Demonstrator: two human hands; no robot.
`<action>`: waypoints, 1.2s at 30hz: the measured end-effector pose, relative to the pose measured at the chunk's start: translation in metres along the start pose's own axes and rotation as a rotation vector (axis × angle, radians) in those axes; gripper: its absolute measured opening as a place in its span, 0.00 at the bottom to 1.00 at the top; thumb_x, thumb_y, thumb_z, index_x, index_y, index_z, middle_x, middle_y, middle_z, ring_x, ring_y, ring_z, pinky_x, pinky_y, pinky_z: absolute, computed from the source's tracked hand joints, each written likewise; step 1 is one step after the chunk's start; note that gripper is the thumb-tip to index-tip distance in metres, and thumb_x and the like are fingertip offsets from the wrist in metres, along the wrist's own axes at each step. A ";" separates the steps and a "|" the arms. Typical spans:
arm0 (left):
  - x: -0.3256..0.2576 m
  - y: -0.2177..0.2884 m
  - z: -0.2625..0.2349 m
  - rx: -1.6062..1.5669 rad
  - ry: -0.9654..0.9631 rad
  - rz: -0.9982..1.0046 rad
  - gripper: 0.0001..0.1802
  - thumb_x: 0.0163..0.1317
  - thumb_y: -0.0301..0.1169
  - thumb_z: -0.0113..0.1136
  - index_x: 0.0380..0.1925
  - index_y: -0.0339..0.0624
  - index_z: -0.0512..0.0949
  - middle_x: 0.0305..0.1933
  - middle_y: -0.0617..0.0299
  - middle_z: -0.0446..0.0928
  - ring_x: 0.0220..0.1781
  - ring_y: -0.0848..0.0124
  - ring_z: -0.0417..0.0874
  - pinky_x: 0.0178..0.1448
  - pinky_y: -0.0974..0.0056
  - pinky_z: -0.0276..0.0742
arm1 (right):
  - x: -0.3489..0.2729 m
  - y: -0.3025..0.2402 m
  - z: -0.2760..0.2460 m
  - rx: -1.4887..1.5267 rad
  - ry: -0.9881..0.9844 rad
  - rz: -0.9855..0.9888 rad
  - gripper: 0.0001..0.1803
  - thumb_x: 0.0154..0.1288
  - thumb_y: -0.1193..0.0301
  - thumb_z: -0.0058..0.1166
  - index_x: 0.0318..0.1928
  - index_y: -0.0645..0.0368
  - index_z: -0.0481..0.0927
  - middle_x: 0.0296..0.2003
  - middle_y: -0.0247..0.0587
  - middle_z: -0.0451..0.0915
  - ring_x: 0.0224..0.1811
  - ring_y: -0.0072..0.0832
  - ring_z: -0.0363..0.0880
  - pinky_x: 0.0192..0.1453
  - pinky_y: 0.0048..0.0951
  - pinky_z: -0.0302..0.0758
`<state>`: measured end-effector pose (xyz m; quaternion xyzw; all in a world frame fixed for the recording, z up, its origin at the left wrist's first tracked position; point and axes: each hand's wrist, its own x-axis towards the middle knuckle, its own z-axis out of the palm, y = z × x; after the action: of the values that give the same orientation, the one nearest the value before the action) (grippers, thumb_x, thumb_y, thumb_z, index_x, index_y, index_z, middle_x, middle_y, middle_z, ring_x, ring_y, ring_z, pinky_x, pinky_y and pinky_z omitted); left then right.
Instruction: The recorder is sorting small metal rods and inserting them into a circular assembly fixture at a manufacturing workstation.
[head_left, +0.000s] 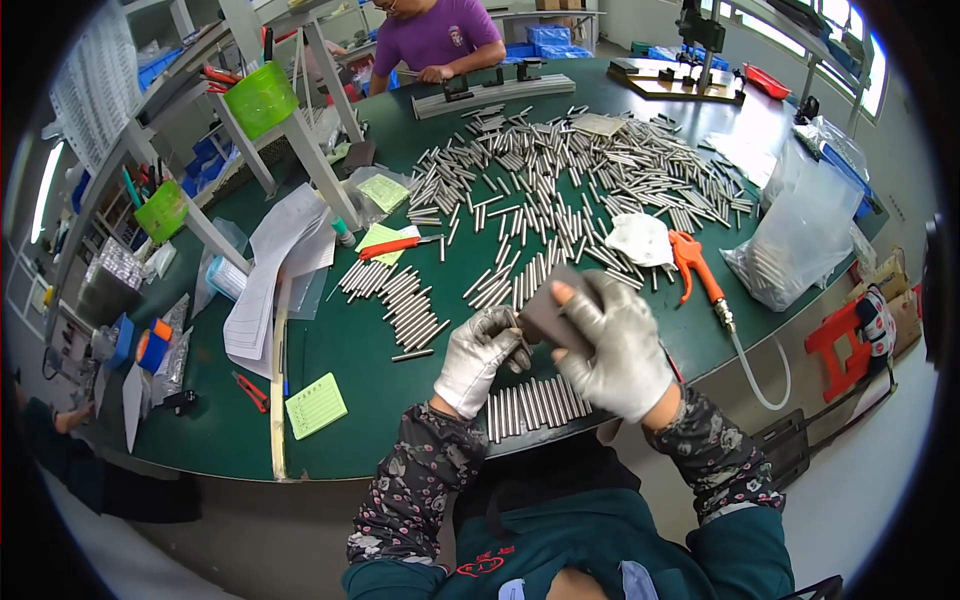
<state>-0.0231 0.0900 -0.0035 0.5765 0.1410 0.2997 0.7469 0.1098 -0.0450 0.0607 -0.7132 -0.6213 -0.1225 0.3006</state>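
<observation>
My right hand (622,348), in a pale glove with bare fingertips showing, grips a dark grey-brown block (549,310) that looks like a sanding sponge. Just left of the block, my gloved left hand (476,362) is closed in a pinch; what its fingers hold is hidden. Below both hands, a row of short metal pins (535,408) lies side by side near the table's front edge. A large heap of similar pins (570,165) spreads over the green table (380,435) beyond my hands. To the left lies a smaller group of pins (412,318).
An orange air gun (695,262) with a hose lies at right, beside a white cloth (640,240) and a bag (790,255). Papers (270,290), a red-handled knife (390,247) and a green notepad (316,405) lie left. Across the table stands a person in purple (435,45).
</observation>
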 end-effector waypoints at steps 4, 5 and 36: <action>-0.002 0.004 -0.001 0.100 0.020 0.036 0.08 0.61 0.24 0.53 0.40 0.34 0.73 0.34 0.56 0.79 0.25 0.77 0.77 0.29 0.75 0.74 | 0.004 0.003 0.006 -0.033 -0.052 -0.013 0.30 0.44 0.63 0.55 0.53 0.56 0.74 0.47 0.58 0.69 0.46 0.46 0.71 0.52 0.41 0.67; 0.000 0.006 -0.004 0.007 -0.027 -0.024 0.08 0.61 0.24 0.53 0.40 0.34 0.73 0.34 0.56 0.79 0.25 0.78 0.77 0.29 0.75 0.74 | 0.009 0.014 0.007 -0.170 -0.005 0.123 0.29 0.44 0.63 0.55 0.52 0.56 0.74 0.46 0.57 0.69 0.46 0.46 0.71 0.52 0.41 0.67; 0.015 0.034 0.044 0.315 -0.077 -0.108 0.12 0.64 0.28 0.49 0.46 0.37 0.70 0.30 0.56 0.79 0.23 0.79 0.77 0.26 0.78 0.71 | -0.055 0.136 -0.027 -0.501 0.038 0.475 0.30 0.48 0.57 0.58 0.53 0.56 0.73 0.55 0.55 0.67 0.57 0.46 0.66 0.58 0.42 0.65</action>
<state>0.0032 0.0705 0.0437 0.6893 0.1882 0.2111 0.6671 0.2347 -0.1121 0.0141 -0.8872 -0.3828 -0.2110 0.1475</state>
